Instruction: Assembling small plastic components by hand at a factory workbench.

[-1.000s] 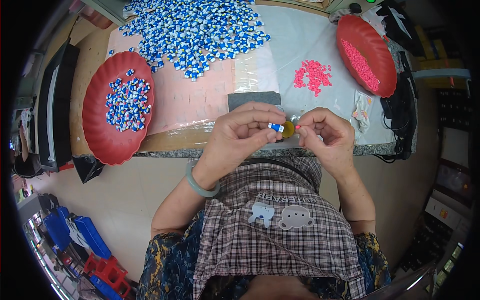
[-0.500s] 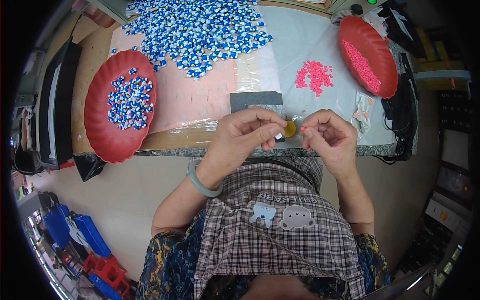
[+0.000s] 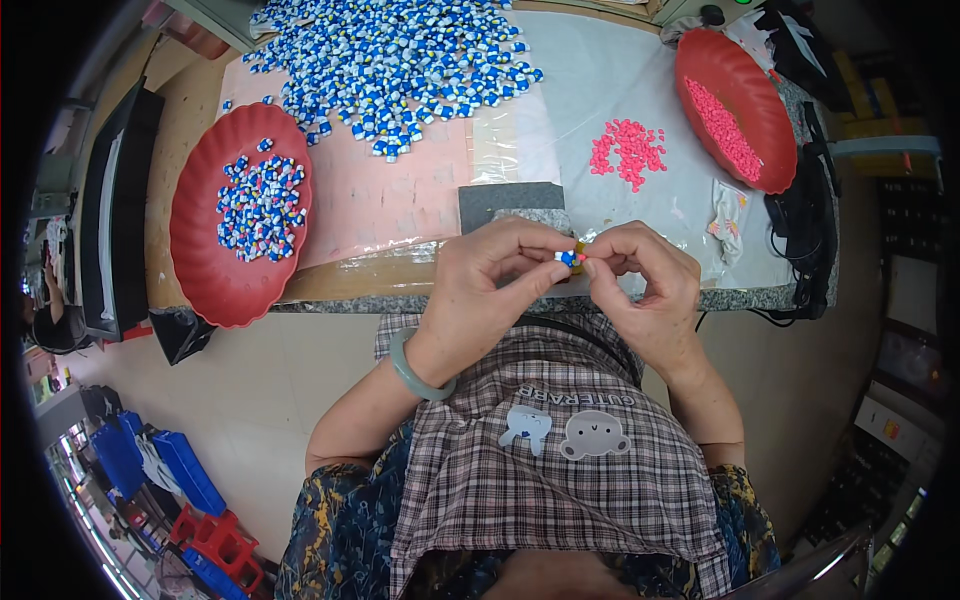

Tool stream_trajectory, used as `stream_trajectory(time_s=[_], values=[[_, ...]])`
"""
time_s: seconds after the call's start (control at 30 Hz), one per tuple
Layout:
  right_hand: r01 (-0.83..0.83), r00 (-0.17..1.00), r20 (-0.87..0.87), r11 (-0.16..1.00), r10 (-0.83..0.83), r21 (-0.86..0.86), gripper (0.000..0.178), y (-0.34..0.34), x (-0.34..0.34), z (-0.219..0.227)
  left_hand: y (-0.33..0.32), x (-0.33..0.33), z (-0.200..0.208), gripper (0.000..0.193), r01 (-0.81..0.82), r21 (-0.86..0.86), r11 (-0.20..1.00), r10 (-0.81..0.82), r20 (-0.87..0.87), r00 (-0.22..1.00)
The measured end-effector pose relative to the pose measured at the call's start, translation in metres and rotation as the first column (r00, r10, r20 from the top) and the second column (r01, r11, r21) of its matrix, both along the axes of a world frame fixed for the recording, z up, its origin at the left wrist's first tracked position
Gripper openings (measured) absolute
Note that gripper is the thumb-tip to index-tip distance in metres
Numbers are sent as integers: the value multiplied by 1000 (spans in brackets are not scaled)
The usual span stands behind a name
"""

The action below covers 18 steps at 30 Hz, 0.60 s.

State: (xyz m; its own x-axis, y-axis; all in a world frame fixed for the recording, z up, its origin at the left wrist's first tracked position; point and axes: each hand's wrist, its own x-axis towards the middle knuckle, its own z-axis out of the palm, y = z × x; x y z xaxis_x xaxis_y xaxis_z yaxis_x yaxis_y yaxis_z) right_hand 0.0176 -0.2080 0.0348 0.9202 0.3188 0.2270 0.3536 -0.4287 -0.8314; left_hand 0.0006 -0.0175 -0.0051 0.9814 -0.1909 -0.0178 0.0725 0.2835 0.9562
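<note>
Clock is centred on the fingertips, twelve at the top of the view. We see the left hand (image 3: 485, 275) pinching a small blue-and-white piece (image 3: 567, 258) between thumb and index finger, the right hand (image 3: 650, 285) pinching a pink bit (image 3: 583, 257). Hands nearly meet fingertip to fingertip. Piece's long axis looks roughly nine-to-three, white end at nine; pink bit is at its three-o'clock end, right hand just beside. Touching or a sliver apart, we can't tell. A yellow thing (image 3: 577, 271) sits partly hidden behind the fingertips.

Edges: granite table edge (image 3: 400, 303) runs just below, toward six; tabletop spreads away toward twelve. Pink pile (image 3: 628, 152) at one, right red dish (image 3: 765, 95) between one and two, blue-and-white heap (image 3: 390, 75) between ten and eleven, left red dish (image 3: 195, 275) just past nine.
</note>
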Motion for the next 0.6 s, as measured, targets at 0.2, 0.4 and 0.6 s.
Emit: stream_trajectory(time_s=[0.2,0.4,0.6], values=[[-2,999,45,998,6,-69,14,2,-1,0,-1,0,0,20,-89,195,977,50,200,979],[0,998,58,996,6,-89,16,4,-2,-3,2,-1,7,19,-104,353,930,4,275,962],[-56,997,-47,998,56,-4,11,-2,0,-14,3,0,4,18,-164,429,888,-18,391,920]])
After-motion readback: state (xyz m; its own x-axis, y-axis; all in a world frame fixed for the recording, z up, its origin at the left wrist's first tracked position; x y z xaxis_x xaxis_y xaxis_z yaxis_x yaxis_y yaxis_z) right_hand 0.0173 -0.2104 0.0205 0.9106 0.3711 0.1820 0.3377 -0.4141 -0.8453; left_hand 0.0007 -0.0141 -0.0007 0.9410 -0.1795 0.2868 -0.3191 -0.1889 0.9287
